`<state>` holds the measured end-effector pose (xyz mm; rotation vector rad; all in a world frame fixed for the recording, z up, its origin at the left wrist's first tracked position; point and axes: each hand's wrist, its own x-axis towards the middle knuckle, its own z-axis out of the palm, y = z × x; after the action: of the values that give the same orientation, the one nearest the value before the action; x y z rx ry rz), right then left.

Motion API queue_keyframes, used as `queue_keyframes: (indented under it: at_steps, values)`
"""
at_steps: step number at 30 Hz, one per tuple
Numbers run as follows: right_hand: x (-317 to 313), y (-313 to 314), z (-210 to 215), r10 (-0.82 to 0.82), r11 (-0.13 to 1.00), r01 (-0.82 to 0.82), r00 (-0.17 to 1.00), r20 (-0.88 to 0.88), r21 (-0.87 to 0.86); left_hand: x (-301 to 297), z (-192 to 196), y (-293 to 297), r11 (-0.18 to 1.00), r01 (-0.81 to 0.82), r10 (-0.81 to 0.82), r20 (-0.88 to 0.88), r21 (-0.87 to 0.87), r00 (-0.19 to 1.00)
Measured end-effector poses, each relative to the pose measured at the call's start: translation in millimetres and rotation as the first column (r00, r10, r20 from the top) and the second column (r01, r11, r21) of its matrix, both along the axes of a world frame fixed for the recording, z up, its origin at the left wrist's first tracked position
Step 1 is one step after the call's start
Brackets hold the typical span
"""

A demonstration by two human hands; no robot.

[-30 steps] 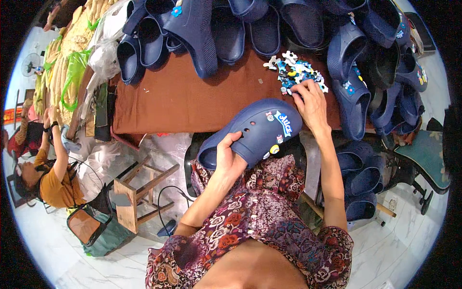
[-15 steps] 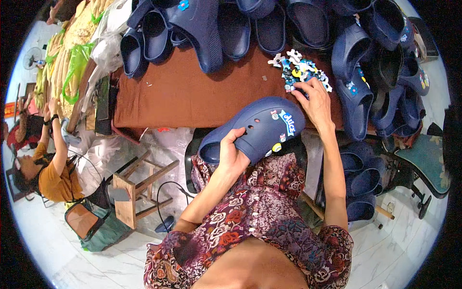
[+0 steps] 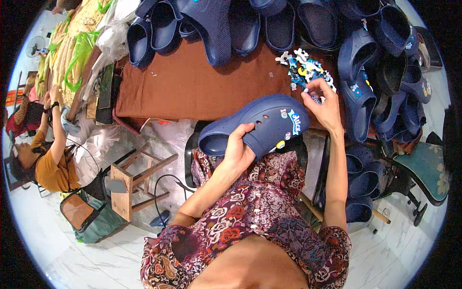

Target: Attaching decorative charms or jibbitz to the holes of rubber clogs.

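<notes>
Tilted over my lap at the table's front edge is a navy clog (image 3: pixel 274 123), its toe pointing right. My left hand (image 3: pixel 239 148) grips it at the heel-side opening, thumb on top. Several charms sit on its upper: a blue-and-white name plate (image 3: pixel 296 123), pink-white candy shapes and a yellow-white round one. Two vent holes beside them are bare. My right hand (image 3: pixel 324 105) pinches a small pale shoe charm (image 3: pixel 305 90) between thumb and forefinger, at the near side of a pile of charms (image 3: pixel 304 67). The charm's shape is mostly hidden by the fingers.
A brown cloth (image 3: pixel 178 86) covers the table. Navy clogs (image 3: pixel 245 29) line its far side and crowd its right (image 3: pixel 358 91); more lie below at right (image 3: pixel 361 185). A wooden stool (image 3: pixel 122 192) stands left. Another person (image 3: pixel 53 164) works at far left; a chair (image 3: pixel 423 171) is at right.
My right hand has drawn back slightly from the charm pile, now pinching a small charm. The clog stays in my left hand, shifted a little in view.
</notes>
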<state>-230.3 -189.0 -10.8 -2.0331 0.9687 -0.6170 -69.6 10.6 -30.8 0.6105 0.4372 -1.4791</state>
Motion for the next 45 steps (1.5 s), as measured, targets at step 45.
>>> queue_keyframes:
  at_steps: [45]
  values:
    - [18.7,70.0,45.3,0.282,0.935,-0.310,0.944,-0.170,-0.172,-33.8,14.6,14.9,0.999,0.053,-0.045,0.582,0.003,0.812]
